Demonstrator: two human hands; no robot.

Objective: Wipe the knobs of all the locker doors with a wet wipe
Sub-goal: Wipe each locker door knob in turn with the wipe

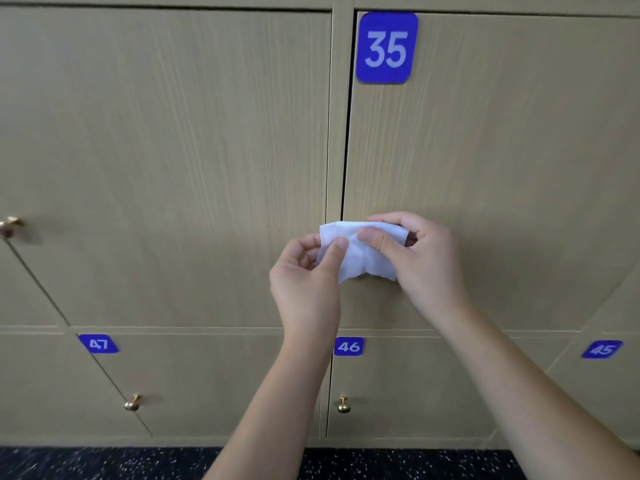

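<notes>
Both hands hold a white, crumpled wet wipe (360, 251) in front of the beige wood-grain locker door with the blue number plate 35 (387, 47). The left hand (306, 275) pinches its left edge between thumb and curled fingers. The right hand (420, 258) grasps the right part — thumb in front, fingers curled behind. The knob of this door is hidden behind the wipe. Below, a small round brass knob (344, 405) sits on door 46 — another brass knob (132, 402) on door 47.
</notes>
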